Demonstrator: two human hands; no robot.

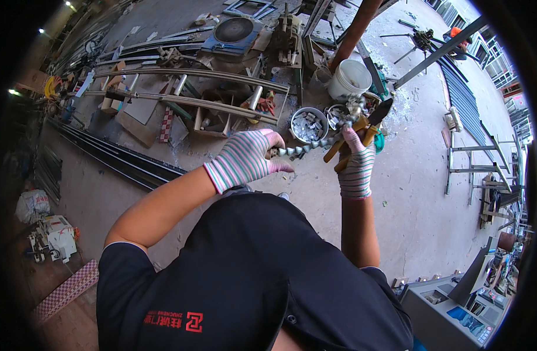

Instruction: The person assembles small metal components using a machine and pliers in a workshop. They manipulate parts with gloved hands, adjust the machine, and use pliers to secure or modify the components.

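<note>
Both my hands wear striped knit gloves. My left hand (255, 158) is at the centre, its thumb and fingers around the near end of a segmented grey hose (310, 146), which looks like a coolant hose with a brass-coloured end. The hose runs right and up to my right hand (357, 164). That hand grips a tool with yellow handles (334, 151) and a dark, broad blade or jaw (380, 111); its exact kind is unclear. Whether the right hand also holds the hose is hidden by the fingers. A white bucket of small metal pieces (309, 125) stands just beyond the hose.
A taller white bucket (350, 80) stands behind. A metal frame rack (207, 105) lies across the upper left, with dark long profiles (119, 151) below it. A slanted metal post (439, 52) rises at the upper right; a co-worker (459, 43) crouches beyond it. A grey machine (444, 311) stands lower right.
</note>
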